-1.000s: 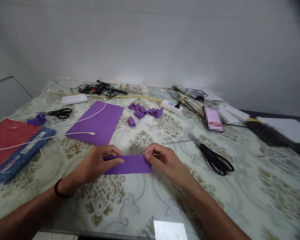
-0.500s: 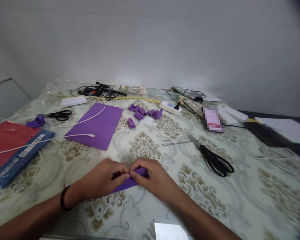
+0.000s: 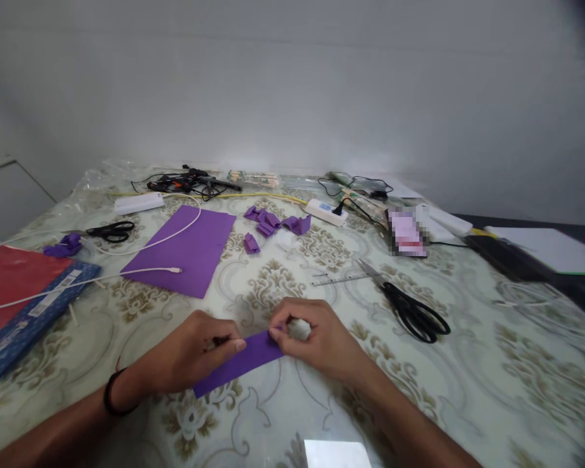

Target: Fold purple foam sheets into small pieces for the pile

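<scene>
Strip — long axis aslant, right end farther

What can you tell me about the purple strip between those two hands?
The purple strip is long, narrow and plain, and looks like paper. It slants over the patterned tabletop, its left end nearer the viewer. The left hand has its thumb over the upper edge, while the right hand pinches the right end. Fingers hide parts of it, and whether it rests fully on the table is unclear.
</scene>
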Demonstrator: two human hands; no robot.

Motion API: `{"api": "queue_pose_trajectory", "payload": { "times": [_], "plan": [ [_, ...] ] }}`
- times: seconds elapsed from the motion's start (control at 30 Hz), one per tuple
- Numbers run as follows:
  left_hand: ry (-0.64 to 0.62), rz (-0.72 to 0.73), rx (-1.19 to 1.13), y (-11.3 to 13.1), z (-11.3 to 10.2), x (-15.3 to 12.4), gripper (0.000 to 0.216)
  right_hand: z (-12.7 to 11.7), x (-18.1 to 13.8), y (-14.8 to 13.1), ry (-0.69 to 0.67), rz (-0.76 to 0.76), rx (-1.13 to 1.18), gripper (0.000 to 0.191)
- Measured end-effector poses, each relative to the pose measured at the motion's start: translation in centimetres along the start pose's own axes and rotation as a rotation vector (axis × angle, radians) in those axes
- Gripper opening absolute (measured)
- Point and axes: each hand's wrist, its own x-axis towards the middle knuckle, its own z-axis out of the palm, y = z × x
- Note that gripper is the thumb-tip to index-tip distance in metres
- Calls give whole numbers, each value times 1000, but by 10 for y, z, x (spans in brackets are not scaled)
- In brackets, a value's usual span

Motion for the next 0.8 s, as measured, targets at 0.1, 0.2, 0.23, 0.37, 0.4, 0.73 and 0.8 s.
{"api": "queue_pose_trajectory", "payload": {
  "times": [0.1,0.2,0.23,0.37,0.4,0.73,0.8],
  "plan": [
    [39,-70,-125,-4,-3,1,38,-18,2,6,158,54,83,11],
    [164,-120,-246,-9,-1,2,43,-26,4,11,338,80,270,17],
    [204,-139,-285,-10,1,2,44,-24,4,11,326,96,319,19],
    [266,-203,-390,-10,8,2,43,2,0,5,76,231,358,29],
    [255,-206,-394,-9,9,2,42,10,-2,2,49,256,347,32],
    [86,-176,-395,-10,8,1,41,28,-10,-10,70,379,302,35],
    [60,-160,-373,-8,8,2,39,26,-9,-10,90,365,275,37]
  ]
}}
